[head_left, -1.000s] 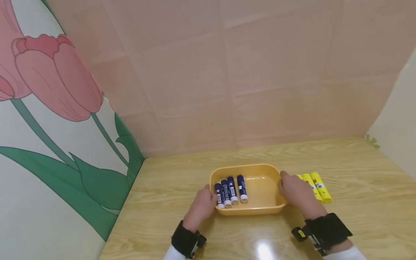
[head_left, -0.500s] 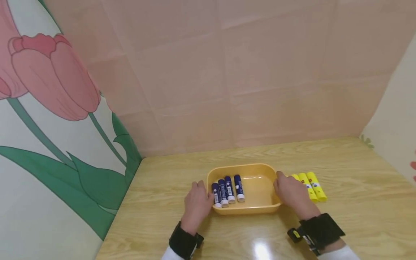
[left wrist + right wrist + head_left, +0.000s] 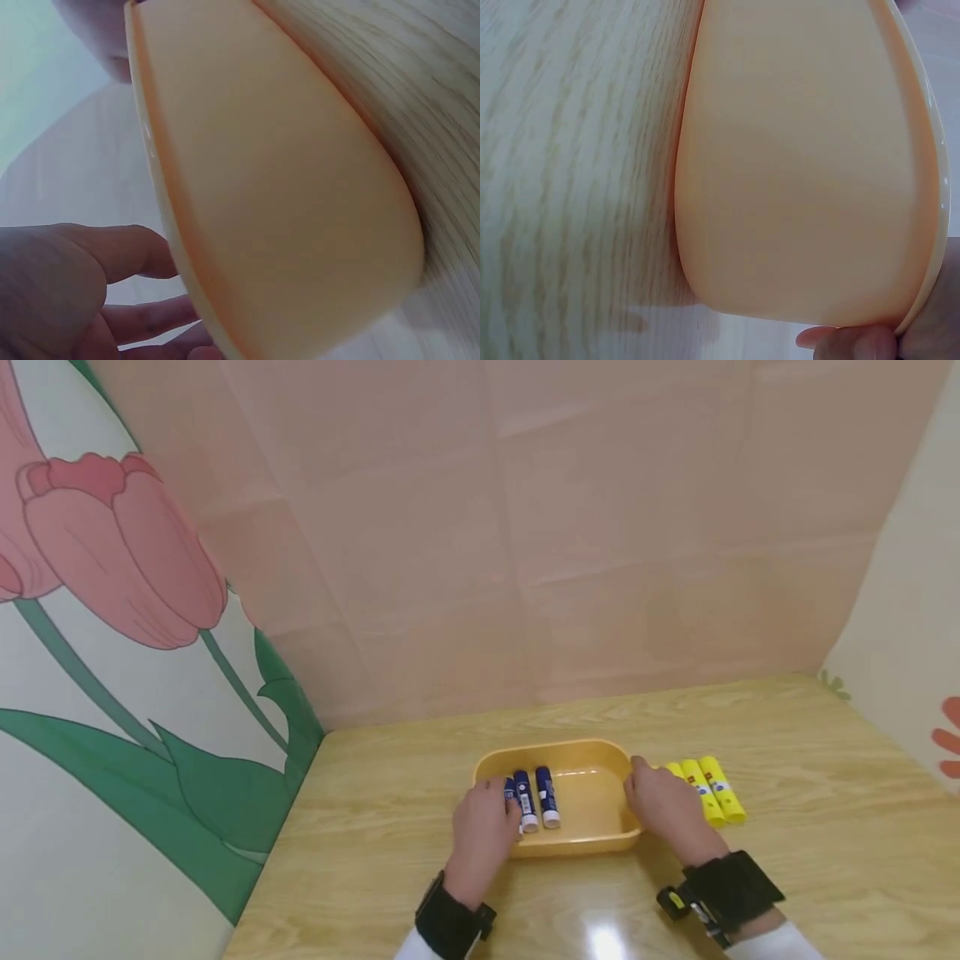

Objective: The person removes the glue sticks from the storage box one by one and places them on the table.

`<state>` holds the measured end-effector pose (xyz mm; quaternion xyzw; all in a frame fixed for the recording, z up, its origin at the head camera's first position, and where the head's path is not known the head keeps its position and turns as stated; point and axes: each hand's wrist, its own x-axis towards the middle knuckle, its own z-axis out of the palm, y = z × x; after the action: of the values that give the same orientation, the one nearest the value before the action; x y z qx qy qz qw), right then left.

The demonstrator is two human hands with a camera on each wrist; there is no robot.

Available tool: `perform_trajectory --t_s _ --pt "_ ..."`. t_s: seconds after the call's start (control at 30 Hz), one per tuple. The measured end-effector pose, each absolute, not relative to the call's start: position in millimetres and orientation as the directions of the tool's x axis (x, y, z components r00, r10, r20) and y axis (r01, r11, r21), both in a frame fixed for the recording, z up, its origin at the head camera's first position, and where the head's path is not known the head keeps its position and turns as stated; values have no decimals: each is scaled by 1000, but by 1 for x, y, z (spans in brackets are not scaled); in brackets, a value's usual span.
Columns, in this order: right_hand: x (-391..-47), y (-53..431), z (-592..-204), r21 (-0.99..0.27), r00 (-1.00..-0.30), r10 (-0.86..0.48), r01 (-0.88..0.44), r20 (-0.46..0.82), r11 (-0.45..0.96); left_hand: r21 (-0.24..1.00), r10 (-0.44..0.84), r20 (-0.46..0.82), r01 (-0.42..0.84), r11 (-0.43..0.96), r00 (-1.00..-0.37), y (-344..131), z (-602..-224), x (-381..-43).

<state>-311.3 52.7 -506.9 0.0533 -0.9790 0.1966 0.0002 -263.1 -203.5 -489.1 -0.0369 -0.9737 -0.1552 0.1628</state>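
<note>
A pink sheet, creased in squares, covers the back wall above a wood-grain table, with a tulip mural on the left wall and red petals on the white wall at right. On the table sits a smooth yellow-orange tray, round-cornered and glossy along the rim, its long axis running left to right, roughly parallel to the table's back edge. A person's right hand, a black band at the wrist, has its fingers clamped on the tray's right end. The left hand reaches over the opposite end; the left wrist view shows its fingers apart, tips hidden behind the rim, and whether they hold anything cannot be told. Inside the tray's left half, dark blue sticks lie across its short side, white ends toward the person, far ends leaning slightly left; at least three show beside the left hand. Just right of the tray, yellow tubes with red print lie side by side, pointing the same way, partly hidden by the right hand.
</note>
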Motion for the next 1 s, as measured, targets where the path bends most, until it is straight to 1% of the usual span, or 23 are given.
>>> perform_trajectory --t_s 0.13,0.33,0.63,0.83,1.0 --pt "-311 52 -509 -384 -995 -100 -97 13 918 299 40 319 141 944 -947 -197 -490 -271" --pt "-311 54 -508 -386 -996 -87 -86 13 918 305 51 264 134 943 -963 -187 -490 -283" --pt "-314 58 -508 -392 -997 -75 -64 -14 918 312 109 234 181 933 -966 -167 -493 -301" --pt "-314 60 -508 -401 -998 -66 -54 -17 915 301 153 242 224 927 -958 -152 -499 -313" --pt "-315 61 -510 -408 -998 -68 -55 -16 911 325 155 221 223 919 -963 -143 -505 -318"
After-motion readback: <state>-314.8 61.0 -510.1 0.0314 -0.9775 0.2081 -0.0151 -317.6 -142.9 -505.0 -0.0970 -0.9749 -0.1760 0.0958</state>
